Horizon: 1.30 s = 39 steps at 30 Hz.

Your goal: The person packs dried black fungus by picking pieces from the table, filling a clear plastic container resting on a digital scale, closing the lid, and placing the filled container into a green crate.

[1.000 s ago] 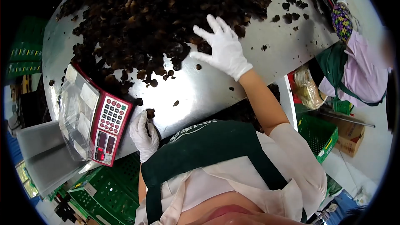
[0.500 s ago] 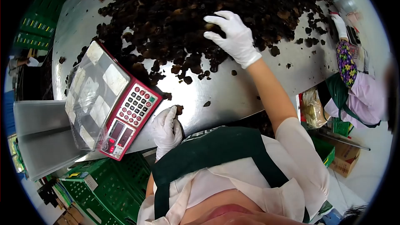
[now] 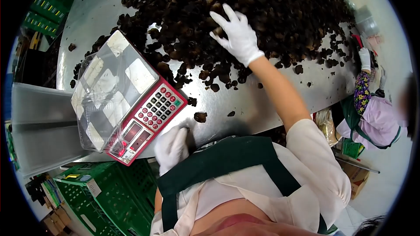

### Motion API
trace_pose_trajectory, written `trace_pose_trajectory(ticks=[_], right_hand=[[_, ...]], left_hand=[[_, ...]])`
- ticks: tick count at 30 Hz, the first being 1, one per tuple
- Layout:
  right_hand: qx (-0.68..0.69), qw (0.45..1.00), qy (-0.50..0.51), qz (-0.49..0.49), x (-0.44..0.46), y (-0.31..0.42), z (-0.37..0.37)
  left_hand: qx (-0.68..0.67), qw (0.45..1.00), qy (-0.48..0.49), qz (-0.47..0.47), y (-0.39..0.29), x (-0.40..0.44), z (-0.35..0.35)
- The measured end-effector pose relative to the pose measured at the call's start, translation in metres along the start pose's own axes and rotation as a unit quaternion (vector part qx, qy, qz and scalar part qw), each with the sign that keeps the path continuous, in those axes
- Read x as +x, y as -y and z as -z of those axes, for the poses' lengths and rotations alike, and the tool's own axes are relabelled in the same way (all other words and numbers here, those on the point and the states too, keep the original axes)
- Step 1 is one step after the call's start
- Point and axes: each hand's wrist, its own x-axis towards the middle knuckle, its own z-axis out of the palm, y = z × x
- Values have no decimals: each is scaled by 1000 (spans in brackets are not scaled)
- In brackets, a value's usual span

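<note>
Dark brown, mushroom-like pieces (image 3: pixel 188 22) lie in a broad heap on the metal table (image 3: pixel 249 109). My right hand (image 3: pixel 238 37), in a white glove, is over the heap's near part with its fingers spread and nothing held. My left hand (image 3: pixel 172 148), also gloved, is low at the table's front edge, close to my apron; its fingers are curled together, and a small dark bit shows at the fingertips. A loose brown piece (image 3: pixel 200 117) lies just beyond it. Left of that hand stands a red scale (image 3: pixel 159 109) bearing a clear plastic box (image 3: pixel 100 122).
Grey plastic bins (image 3: pixel 43 126) stand left of the scale, with green crates (image 3: pixel 105 196) below. More green crates (image 3: pixel 46 8) are at the far left. On the right, a co-worker (image 3: pixel 372 113) with a gloved hand is at the table's edge.
The view has shifted, bringing the scale further in. My right hand stays spread over the heap. The brown piece formerly at my left fingertips now lies apart from that hand.
</note>
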Motion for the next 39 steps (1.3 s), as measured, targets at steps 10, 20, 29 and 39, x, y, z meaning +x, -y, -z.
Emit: trace_pose_trajectory(ticks=[10, 20, 29, 39], right_hand=[[196, 979, 6, -47, 21, -21, 5], [824, 478, 227, -202, 42, 18, 44], [810, 506, 277, -103, 83, 134, 56], [330, 870, 191, 313, 69, 258, 48]], left_hand=[[398, 898, -186, 31, -1, 41, 162], [345, 933, -103, 6, 33, 47, 140], [276, 954, -108, -35, 18, 62, 106], [229, 963, -142, -15, 13, 62, 97]])
